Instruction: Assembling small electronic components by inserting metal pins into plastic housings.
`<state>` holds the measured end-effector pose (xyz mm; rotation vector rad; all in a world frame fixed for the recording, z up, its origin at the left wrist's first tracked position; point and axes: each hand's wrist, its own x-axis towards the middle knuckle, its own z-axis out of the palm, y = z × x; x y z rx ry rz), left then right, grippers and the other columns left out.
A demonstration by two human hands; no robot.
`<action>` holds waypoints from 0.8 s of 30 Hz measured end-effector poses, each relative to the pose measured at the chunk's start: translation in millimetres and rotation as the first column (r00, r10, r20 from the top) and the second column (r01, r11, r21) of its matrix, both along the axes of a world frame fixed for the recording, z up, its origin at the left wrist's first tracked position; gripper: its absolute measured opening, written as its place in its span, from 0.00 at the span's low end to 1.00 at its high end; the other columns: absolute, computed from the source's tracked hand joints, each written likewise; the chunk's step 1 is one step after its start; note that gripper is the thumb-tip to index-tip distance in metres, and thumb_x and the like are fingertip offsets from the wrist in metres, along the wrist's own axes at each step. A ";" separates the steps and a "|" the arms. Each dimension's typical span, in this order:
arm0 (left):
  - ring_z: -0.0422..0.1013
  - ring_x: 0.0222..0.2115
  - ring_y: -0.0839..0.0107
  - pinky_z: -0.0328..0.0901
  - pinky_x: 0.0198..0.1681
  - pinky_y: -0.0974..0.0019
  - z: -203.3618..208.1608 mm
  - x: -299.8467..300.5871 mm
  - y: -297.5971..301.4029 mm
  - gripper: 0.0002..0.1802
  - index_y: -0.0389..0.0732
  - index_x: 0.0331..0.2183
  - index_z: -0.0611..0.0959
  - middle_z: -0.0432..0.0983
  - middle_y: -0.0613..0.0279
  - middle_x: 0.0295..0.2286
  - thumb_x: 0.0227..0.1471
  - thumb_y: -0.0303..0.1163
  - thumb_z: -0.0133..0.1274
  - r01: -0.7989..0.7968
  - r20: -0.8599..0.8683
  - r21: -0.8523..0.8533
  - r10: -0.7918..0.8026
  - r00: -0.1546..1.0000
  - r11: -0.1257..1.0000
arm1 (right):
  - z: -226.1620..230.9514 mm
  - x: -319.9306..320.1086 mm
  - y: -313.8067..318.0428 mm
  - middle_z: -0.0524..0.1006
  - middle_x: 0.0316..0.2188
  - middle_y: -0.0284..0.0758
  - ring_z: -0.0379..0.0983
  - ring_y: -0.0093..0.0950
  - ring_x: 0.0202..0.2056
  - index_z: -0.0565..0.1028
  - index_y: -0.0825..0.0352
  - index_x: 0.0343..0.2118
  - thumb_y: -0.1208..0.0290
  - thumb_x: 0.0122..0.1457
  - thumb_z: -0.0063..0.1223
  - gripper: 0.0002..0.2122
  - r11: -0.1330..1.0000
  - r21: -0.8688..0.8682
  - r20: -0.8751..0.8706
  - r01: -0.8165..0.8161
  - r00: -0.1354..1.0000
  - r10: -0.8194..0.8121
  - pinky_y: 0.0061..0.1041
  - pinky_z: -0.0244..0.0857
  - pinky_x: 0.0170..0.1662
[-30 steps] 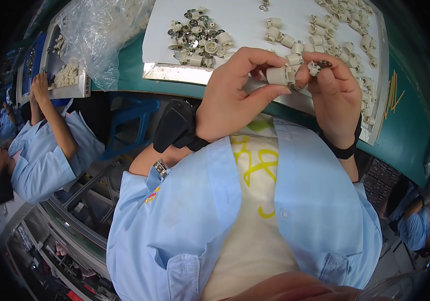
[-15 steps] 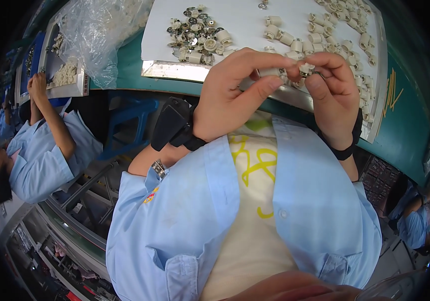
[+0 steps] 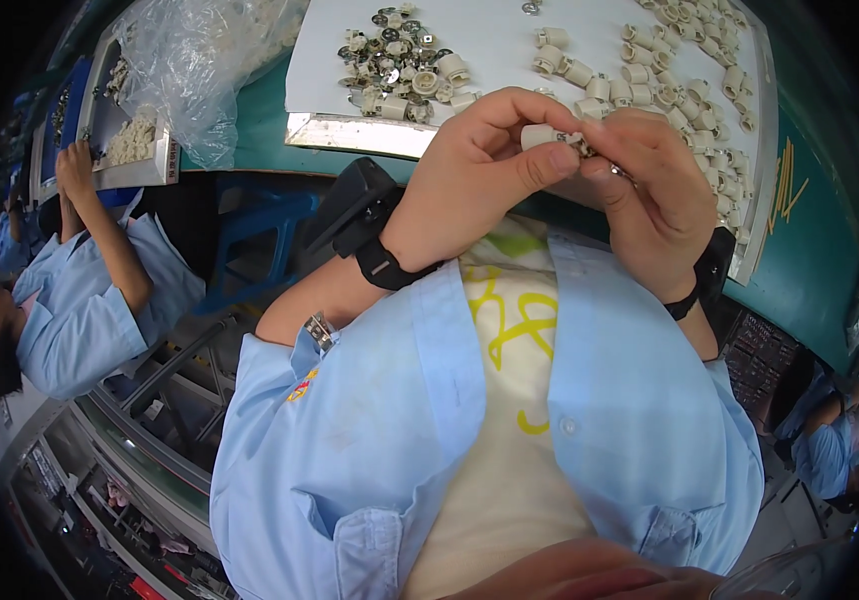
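Over the near edge of the white-topped tray, my two hands meet fingertip to fingertip. My left hand (image 3: 494, 160) is closed, pinching a cream cylindrical socket (image 3: 539, 137) between thumb and fingers. The socket lies on its side, and a small cream-and-metal insert (image 3: 580, 146) shows at its right end. My right hand (image 3: 657, 185) is closed too, its thumb and index finger at that insert. A bit of shiny metal (image 3: 617, 171) pokes out between the right fingers; its kind is too small to tell.
On the tray (image 3: 494, 60), a heap of metal-and-cream inserts (image 3: 389, 65) lies left, and many cream sockets (image 3: 639, 72) spread right. A clear plastic bag (image 3: 194, 85) rests on the green table (image 3: 279, 120). A co-worker (image 3: 99, 270) sits at left beside a blue stool (image 3: 259, 235).
The socket in my left hand now shows, brought against the small insert held by my right fingers. My right hand has turned inward and closed in toward the left.
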<state>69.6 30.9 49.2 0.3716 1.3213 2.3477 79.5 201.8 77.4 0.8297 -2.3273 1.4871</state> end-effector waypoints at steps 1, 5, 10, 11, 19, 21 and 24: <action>0.66 0.30 0.81 0.63 0.33 0.77 -0.1 0.1 -0.3 0.14 0.38 0.40 0.71 0.68 0.65 0.37 0.50 0.28 0.49 -0.002 0.001 -0.001 0.002 1.000 1.000 | 0.5 -0.1 -0.6 0.72 0.32 0.37 0.68 0.29 0.36 0.73 0.71 0.37 0.84 0.48 0.52 0.12 1.000 0.017 0.007 -0.008 1.000 0.008 0.22 0.62 0.40; 0.68 0.33 0.83 0.64 0.36 0.80 -0.7 -1.1 0.3 0.12 0.36 0.38 0.72 0.71 0.66 0.32 0.49 0.25 0.51 -0.051 0.028 0.078 0.049 0.998 0.996 | -3.1 -0.8 -1.0 0.72 0.33 0.38 0.68 0.29 0.35 0.73 0.71 0.36 0.83 0.47 0.52 0.11 0.998 -0.063 0.080 0.003 0.997 0.002 0.23 0.62 0.40; 0.67 0.32 0.83 0.64 0.36 0.80 2.6 -0.8 -1.6 0.11 0.36 0.37 0.72 0.71 0.67 0.31 0.49 0.26 0.51 -0.073 -0.002 -0.080 0.073 0.997 0.994 | -12.4 -1.1 -1.7 0.72 0.33 0.38 0.68 0.29 0.36 0.73 0.71 0.35 0.84 0.47 0.52 0.10 0.988 -0.145 0.086 0.060 0.995 -0.048 0.23 0.61 0.40; 0.67 0.32 0.83 0.64 0.36 0.80 3.9 -0.2 -1.5 0.11 0.36 0.37 0.72 0.71 0.68 0.30 0.49 0.26 0.50 -0.081 -0.002 -0.112 0.082 0.997 0.990 | -10.0 -1.8 -1.1 0.72 0.33 0.38 0.68 0.29 0.36 0.73 0.71 0.34 0.84 0.46 0.53 0.10 0.995 -0.062 0.001 0.073 0.997 -0.073 0.23 0.61 0.40; 0.64 0.27 0.85 0.62 0.32 0.81 -2.0 0.5 2.2 0.09 0.37 0.37 0.73 0.69 0.71 0.27 0.51 0.28 0.48 -0.065 0.050 -0.015 0.065 0.997 0.998 | -6.4 1.4 -5.0 0.71 0.31 0.38 0.67 0.29 0.35 0.73 0.71 0.32 0.86 0.44 0.53 0.10 0.999 -0.006 -0.038 0.053 0.998 -0.054 0.23 0.60 0.40; 0.64 0.26 0.85 0.61 0.31 0.81 -3.9 0.5 2.2 0.09 0.37 0.37 0.73 0.69 0.71 0.26 0.52 0.29 0.48 -0.076 0.008 -0.046 0.076 0.997 0.996 | -7.7 2.1 -4.7 0.71 0.30 0.38 0.67 0.29 0.34 0.73 0.71 0.32 0.86 0.44 0.53 0.10 0.992 -0.108 0.054 0.064 0.997 -0.058 0.23 0.60 0.39; 0.62 0.24 0.86 0.60 0.29 0.80 -5.3 -1.1 1.1 0.10 0.38 0.38 0.72 0.68 0.72 0.25 0.52 0.30 0.48 -0.148 -0.201 -0.145 0.117 0.973 0.978 | -6.2 0.7 -2.0 0.71 0.30 0.38 0.67 0.29 0.33 0.73 0.71 0.32 0.85 0.44 0.54 0.10 0.996 -0.064 0.018 0.057 0.998 -0.056 0.23 0.60 0.38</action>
